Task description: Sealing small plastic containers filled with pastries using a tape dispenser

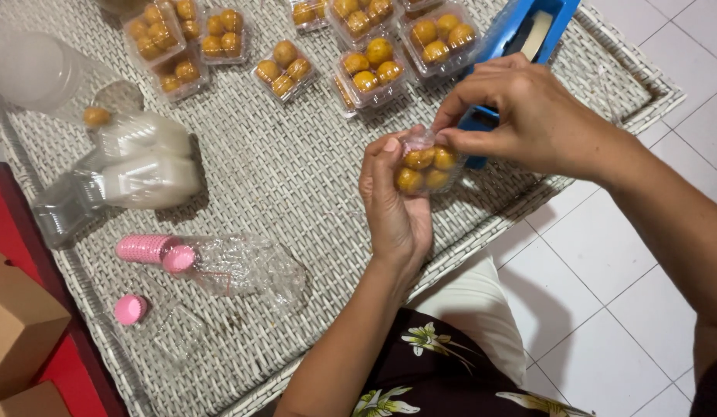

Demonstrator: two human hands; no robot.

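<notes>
While the left hand (395, 202) cups a small clear plastic box of golden round pastries (425, 166) from below and behind, its fingers closed around the box, the right hand (520, 116) meets it from above, thumb and forefinger pinched narrow on the box's upper edge. The box sits between the two hands, raised above the near edge of the woven white desk (281, 170). Just behind the right hand lies a blue tape dispenser (520, 35), partly hidden by the knuckles. Beyond the left hand's fingertips stand several more filled clear boxes (370, 73) of the same golden pastries, spread across the far part of the desk. Well to the left of the left hand rests a stack of empty clear containers (135, 166), and nearer the person a crumpled plastic bag holding pink paper cups (154, 251), with one loose pink cup (129, 309) beside it. Cardboard boxes (19, 332) lie furthest left, off the desk.
</notes>
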